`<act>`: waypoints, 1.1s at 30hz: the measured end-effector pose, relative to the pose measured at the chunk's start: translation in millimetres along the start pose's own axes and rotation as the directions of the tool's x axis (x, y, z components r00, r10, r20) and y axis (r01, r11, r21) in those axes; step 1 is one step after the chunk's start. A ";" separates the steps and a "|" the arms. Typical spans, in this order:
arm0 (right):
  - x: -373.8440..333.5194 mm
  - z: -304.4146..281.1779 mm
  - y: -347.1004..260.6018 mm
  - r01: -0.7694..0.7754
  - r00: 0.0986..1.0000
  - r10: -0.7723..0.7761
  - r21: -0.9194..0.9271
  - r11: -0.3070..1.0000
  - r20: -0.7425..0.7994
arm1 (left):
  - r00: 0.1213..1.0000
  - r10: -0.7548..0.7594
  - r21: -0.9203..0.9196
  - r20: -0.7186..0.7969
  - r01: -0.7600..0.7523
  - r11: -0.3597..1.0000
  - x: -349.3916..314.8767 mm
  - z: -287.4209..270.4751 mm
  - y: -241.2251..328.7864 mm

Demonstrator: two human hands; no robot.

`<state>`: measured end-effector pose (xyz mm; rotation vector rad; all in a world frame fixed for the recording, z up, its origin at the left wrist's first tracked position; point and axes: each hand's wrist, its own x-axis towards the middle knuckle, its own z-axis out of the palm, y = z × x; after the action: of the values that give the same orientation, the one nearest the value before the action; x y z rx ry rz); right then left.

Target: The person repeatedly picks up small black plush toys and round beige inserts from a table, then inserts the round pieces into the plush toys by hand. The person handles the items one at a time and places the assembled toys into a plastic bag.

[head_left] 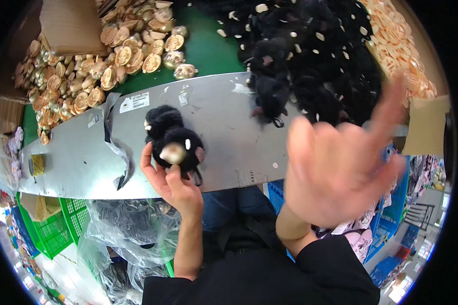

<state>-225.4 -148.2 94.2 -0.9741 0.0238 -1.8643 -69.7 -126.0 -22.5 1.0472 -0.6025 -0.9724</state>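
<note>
A small black plush toy (180, 147) rests on the grey metal work surface (224, 127), with a dark loop at its lower end and a white oval piece on top. A round cream-and-gold piece (172, 153) sits against its front, somewhat blurred. My left hand (174, 185) grips the toy from the near left side, thumb and fingers around it at that round piece. Raised over the right of the surface, close to the camera, my right hand (336, 168) is smeared by motion. Its index finger and thumb stretch apart, and I see nothing held in it.
Black plush toys (315, 56) with white pieces heap at the far right, beside peach oval parts (399, 40). Shell-like gold and peach parts (122, 56) pile at the far left under a cardboard flap (71, 25). A tape roll (36, 165) stands left; green crates (51, 231) sit below.
</note>
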 end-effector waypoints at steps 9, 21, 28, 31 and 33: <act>31.4 46.1 -33.4 -0.344 0.936 0.334 0.091 0.934 0.115 | 0.987 -0.073 -0.140 -0.143 0.053 0.989 -20.3 -59.3 59.3; -196.1 30.0 102.1 -0.917 0.384 0.922 0.141 0.374 0.054 | 0.874 -0.217 -0.042 -0.434 0.222 0.974 -74.6 -253.8 30.9; -288.7 29.5 154.5 -0.273 0.511 0.858 -0.937 0.219 0.052 | 0.848 -0.490 -0.539 -0.201 0.321 0.778 -111.3 -336.6 -33.8; -278.6 27.8 158.1 0.159 0.607 0.775 -0.983 0.096 0.174 | 0.663 -0.402 -0.303 -0.632 0.265 0.915 -107.6 -284.0 13.9; -277.3 28.3 167.8 0.356 0.628 0.750 -0.934 -0.036 0.211 | 0.749 -0.301 -0.176 -0.591 0.244 0.954 -113.1 -311.8 8.9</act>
<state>-29.7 -8.7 -125.0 -2.5407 1.2037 -0.5426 131.2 111.5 -137.7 1.3116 0.1438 -0.8278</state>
